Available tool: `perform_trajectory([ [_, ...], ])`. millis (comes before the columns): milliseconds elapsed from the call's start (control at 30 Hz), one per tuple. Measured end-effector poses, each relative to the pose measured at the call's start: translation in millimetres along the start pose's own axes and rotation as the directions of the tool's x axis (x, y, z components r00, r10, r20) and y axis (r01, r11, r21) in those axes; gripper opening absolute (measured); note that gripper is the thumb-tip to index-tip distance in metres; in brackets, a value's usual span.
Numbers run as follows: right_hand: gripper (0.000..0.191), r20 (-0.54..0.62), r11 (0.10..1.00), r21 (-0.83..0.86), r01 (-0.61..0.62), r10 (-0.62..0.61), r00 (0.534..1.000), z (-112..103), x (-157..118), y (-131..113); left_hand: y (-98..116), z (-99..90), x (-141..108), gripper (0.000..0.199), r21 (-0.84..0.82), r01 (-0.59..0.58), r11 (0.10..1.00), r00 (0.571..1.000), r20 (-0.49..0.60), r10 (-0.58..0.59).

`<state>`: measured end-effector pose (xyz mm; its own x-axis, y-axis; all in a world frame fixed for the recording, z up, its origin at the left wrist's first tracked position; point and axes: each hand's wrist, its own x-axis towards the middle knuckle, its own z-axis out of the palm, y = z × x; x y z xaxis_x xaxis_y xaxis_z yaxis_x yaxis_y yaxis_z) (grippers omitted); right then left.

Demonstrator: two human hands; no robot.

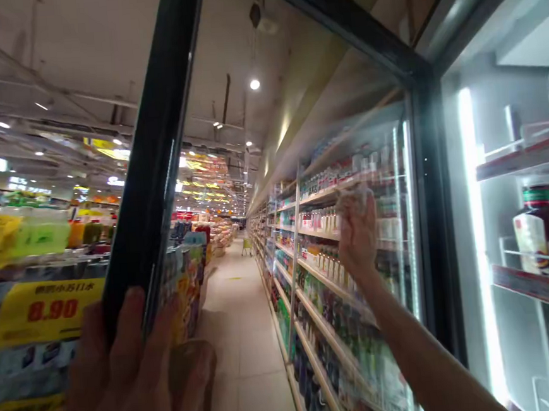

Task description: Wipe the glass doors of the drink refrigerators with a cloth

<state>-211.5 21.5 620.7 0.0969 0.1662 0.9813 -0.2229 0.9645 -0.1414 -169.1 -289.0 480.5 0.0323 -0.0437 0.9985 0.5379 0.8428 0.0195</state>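
Note:
A glass cooler door with a black frame (149, 152) stands swung open across the view. At the lower left, my left hand (131, 375) lies against the outer edge of that frame, its fingers apart and somewhat blurred. My right hand (357, 227) is raised in front of the glass near the middle right, pressing a pale crumpled cloth (353, 202) to the pane. Motion blurs the cloth, and its edges are unclear.
The lit cooler at the right holds dark bottles (542, 229) on racks (542, 282). Shelves of bottles (323, 220) show through the glass. A tiled aisle (246, 334) runs ahead. Yellow price signs (50, 312) and packaged goods stand at the left.

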Motion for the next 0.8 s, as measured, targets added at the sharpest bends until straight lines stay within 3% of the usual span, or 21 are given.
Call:
perform_trajectory([
  [67, 0.043, 0.101, 0.965, 0.07, 0.252, -0.259, 0.961, 3.1, -9.7, -45.6, 9.2, 4.9, 12.7, 0.067, 0.125, 0.025, 0.992, 0.999, -0.038, -0.021],
  [167, 0.04, 0.206, 0.832, 0.199, 0.518, -0.552, 0.808, 8.4, -28.1, -108.8, 12.7, 12.9, 19.3, 0.067, 0.231, 0.013, 0.973, 1.0, -0.01, -0.011],
  [233, 0.039, 0.245, 0.747, 0.253, 0.615, -0.665, 0.706, 13.3, -31.8, -129.1, 12.9, 22.2, 22.6, 0.068, 0.256, -0.023, 0.967, 1.0, 0.006, 0.023],
  [267, 0.039, 0.259, 0.731, 0.258, 0.631, -0.682, 0.684, 16.0, -28.7, -129.8, 13.0, 28.8, 25.4, 0.068, 0.252, -0.059, 0.966, 0.998, 0.027, 0.054],
  [300, 0.038, 0.268, 0.743, 0.245, 0.623, -0.669, 0.693, 18.5, -21.9, -124.0, 13.0, 36.6, 28.9, 0.068, 0.245, -0.097, 0.965, 0.995, 0.053, 0.086],
  [333, 0.038, 0.271, 0.781, 0.215, 0.586, -0.625, 0.733, 20.5, -11.3, -112.0, 12.6, 45.1, 32.8, 0.067, 0.239, -0.13, 0.962, 0.99, 0.077, 0.115],
  [433, 0.04, 0.207, 0.946, 0.072, 0.317, -0.325, 0.923, 20.8, 35.5, -52.6, 8.3, 69.3, 42.8, 0.065, 0.249, -0.165, 0.954, 0.985, 0.089, 0.147],
  [467, 0.041, 0.163, 0.978, 0.036, 0.203, -0.207, 0.965, 19.0, 51.6, -31.8, 6.0, 75.3, 44.5, 0.065, 0.254, -0.161, 0.954, 0.986, 0.074, 0.147],
  [533, 0.043, 0.077, 1.0, -0.009, -0.019, 0.02, 0.997, 14.4, 73.7, -2.2, 1.3, 83.0, 45.1, 0.065, 0.25, -0.159, 0.955, 0.987, 0.048, 0.152],
  [567, 0.043, 0.052, 0.997, -0.017, -0.076, 0.077, 0.996, 12.7, 76.7, 3.3, -0.6, 85.0, 44.5, 0.065, 0.245, -0.161, 0.956, 0.987, 0.043, 0.155],
  [600, 0.042, 0.048, 0.996, -0.021, -0.087, 0.088, 0.995, 11.9, 73.4, 1.4, -2.1, 85.9, 43.7, 0.065, 0.241, -0.162, 0.957, 0.987, 0.04, 0.157],
  [667, 0.041, 0.118, 0.998, -0.004, 0.069, -0.068, 0.991, 13.7, 50.7, -22.5, -3.7, 85.8, 42.2, 0.066, 0.236, -0.161, 0.958, 0.987, 0.043, 0.156],
  [700, 0.041, 0.179, 0.977, 0.026, 0.21, -0.211, 0.961, 16.0, 34.6, -41.5, -4.0, 85.2, 41.7, 0.066, 0.234, -0.161, 0.959, 0.987, 0.045, 0.155],
  [733, 0.042, 0.245, 0.921, 0.078, 0.381, -0.388, 0.889, 18.9, 18.4, -61.8, -4.1, 84.5, 41.4, 0.066, 0.232, -0.162, 0.959, 0.987, 0.048, 0.155],
  [800, 0.042, 0.31, 0.742, 0.206, 0.638, -0.667, 0.677, 24.3, -5.7, -95.2, -4.3, 83.1, 41.1, 0.065, 0.227, -0.164, 0.96, 0.986, 0.061, 0.154],
])
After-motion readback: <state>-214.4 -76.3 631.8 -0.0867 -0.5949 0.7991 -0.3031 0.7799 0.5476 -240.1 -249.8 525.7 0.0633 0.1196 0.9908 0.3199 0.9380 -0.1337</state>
